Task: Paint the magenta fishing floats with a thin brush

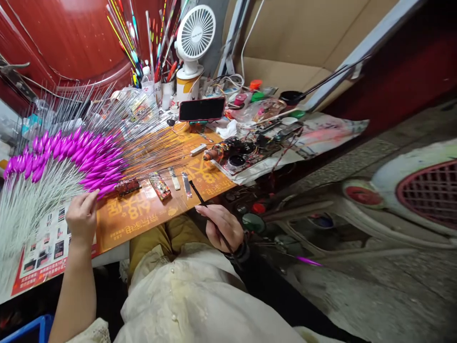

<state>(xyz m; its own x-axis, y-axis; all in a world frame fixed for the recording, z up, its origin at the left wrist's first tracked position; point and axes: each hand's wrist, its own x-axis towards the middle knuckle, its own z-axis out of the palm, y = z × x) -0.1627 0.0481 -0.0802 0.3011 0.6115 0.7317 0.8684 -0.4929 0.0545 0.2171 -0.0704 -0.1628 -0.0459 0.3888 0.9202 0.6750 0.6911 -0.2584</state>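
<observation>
At the left, my left hand (82, 216) is closed at the near edge of a fan of magenta floats (103, 164); whether it pinches one is hard to tell. Pale thin stems (43, 200) spread from the floats toward me, and dark thin rods (153, 147) spread away. My right hand (223, 227), wearing a dark wristband, is wrapped round a slim black stick (197, 191), its tip over the table's front edge. Small decorated pieces (160, 186) lie on the orange tabletop between my hands. A single magenta float (309, 261) is low at the right, beyond my right arm.
A phone (202, 109) stands at the back, before a white fan (196, 33) and upright colourful floats (134, 38). Cluttered tools and wires (246, 147) cover the table's right part. A pale machine with a red grille (428, 190) is at the right. A blue crate (34, 328) is low left.
</observation>
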